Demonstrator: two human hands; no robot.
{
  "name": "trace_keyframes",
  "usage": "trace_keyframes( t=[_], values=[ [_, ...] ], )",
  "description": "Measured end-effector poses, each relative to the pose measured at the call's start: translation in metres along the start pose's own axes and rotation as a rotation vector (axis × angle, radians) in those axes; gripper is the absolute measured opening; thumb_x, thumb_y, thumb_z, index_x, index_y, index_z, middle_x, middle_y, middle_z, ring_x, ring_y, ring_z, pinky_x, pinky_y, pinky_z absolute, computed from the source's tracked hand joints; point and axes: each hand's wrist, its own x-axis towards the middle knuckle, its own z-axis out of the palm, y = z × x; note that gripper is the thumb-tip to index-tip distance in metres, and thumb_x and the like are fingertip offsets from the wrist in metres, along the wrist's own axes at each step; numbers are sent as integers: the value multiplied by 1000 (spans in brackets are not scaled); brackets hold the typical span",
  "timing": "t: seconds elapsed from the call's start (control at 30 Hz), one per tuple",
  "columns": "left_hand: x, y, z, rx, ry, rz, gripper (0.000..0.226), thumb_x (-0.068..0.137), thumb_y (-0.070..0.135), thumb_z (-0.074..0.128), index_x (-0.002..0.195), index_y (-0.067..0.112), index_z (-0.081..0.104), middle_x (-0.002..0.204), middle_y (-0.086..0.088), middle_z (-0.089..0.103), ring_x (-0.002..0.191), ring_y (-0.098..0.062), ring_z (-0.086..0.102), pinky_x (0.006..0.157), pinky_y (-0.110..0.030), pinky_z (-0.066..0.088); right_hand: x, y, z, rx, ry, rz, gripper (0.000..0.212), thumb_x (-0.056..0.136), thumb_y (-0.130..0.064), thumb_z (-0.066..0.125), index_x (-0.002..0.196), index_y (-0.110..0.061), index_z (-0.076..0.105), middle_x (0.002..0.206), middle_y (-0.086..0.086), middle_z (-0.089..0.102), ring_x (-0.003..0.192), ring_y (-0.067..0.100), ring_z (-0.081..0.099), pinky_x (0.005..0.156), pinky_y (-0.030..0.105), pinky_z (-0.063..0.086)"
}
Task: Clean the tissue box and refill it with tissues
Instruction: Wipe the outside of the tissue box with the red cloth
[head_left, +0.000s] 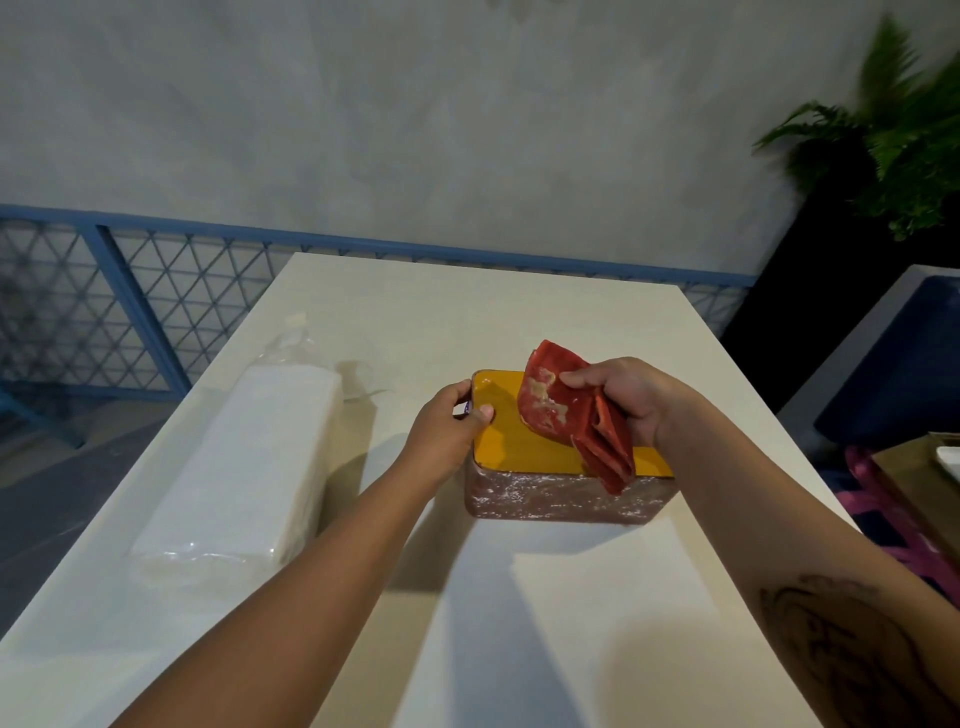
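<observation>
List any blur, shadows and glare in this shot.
Head view: the fern at the right edge is blurred; both arms throw soft shadows on the white table; small glints show on the tissue pack's plastic wrap.

glossy yellow box face (524, 447), soft red cloth (571, 410), clear plastic wrap (244, 467)

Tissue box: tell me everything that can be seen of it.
The tissue box is rectangular with rounded corners: a glossy yellow upper face, with no opening showing, and reddish-brown sides smeared with whitish residue. It sits flat on the white table. The left hand grips its left end, thumb on the yellow face. The right hand holds a stained red cloth over its right part; whether the cloth touches it is unclear.
</observation>
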Motion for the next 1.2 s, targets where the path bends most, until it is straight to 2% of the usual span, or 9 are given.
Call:
trace_keyframes(
  t=[0.13, 0.23, 0.33, 0.43, 0.5, 0.67, 0.8, 1.0, 1.2],
  values=[
    [-1, 1, -1, 1, -4, 11, 45, 94, 20, 55, 137, 13, 46, 138, -4, 51, 115, -26, 58, 98, -44, 48, 1, 5, -5, 114, -40, 15, 28, 92, -20, 50, 109, 0, 55, 94, 18, 65, 82, 28, 61, 79, 38, 49],
    [-1, 0, -1, -29, -4, 1, 46, 95, 21, 54, 138, 12, 45, 139, -5, 51, 113, -21, 57, 96, -37, 48, 0, 5, -9, 210, 14, -34, 28, 93, -21, 49, 111, -1, 54, 95, 18, 65, 84, 28, 62, 74, 39, 50],
    [-3, -2, -1, -64, 6, -22, 45, 96, 23, 51, 139, 12, 43, 140, -2, 49, 108, -11, 51, 87, -25, 41, 1, -1, -13, 382, 192, -164, 24, 92, -16, 53, 112, -3, 52, 96, 16, 66, 84, 28, 65, 74, 43, 54],
    [-5, -4, -2, -107, -15, -44, 45, 94, 14, 52, 139, 15, 44, 134, 4, 50, 106, -9, 50, 73, -15, 42, 3, -6, -12, 288, 380, -289, 21, 92, -14, 54, 113, -11, 54, 92, 9, 64, 92, 28, 64, 88, 45, 53],
    [-6, -6, -3, -141, -30, -52, 49, 91, 6, 52, 139, 16, 44, 124, 5, 51, 102, -8, 51, 65, -9, 41, 5, -6, -7, 146, 400, -316, 25, 94, -15, 52, 118, -13, 54, 94, 7, 63, 94, 28, 62, 91, 45, 51],
    [-3, -9, -6, -177, -77, -54, 43, 89, 0, 52, 127, 21, 53, 107, 9, 60, 86, -1, 60, 65, -9, 49, 17, -9, 23, -131, 332, -317, 24, 94, -18, 50, 115, -10, 58, 94, 9, 63, 89, 29, 60, 90, 44, 51],
    [1, -12, -8, -182, -93, -56, 40, 88, -3, 51, 114, 28, 57, 97, 14, 63, 84, -3, 62, 71, -13, 51, 23, -15, 41, -190, 239, -336, 20, 94, -19, 51, 111, -13, 59, 92, 8, 63, 77, 22, 60, 74, 34, 50],
    [1, -12, -8, -179, -90, -58, 45, 88, -2, 52, 130, 17, 52, 96, 16, 61, 84, 1, 60, 59, -4, 48, 26, -23, 48, -301, 127, -306, 15, 93, -26, 53, 106, -19, 57, 90, 5, 65, 84, 24, 63, 88, 41, 51],
    [2, -16, -6, -210, -66, -53, 43, 90, 2, 55, 131, 13, 49, 95, 13, 62, 85, -4, 63, 71, -14, 52, 23, -24, 51, -301, 12, -274, 13, 91, -21, 56, 100, -13, 63, 87, 9, 67, 77, 24, 64, 74, 35, 53]
  ],
)
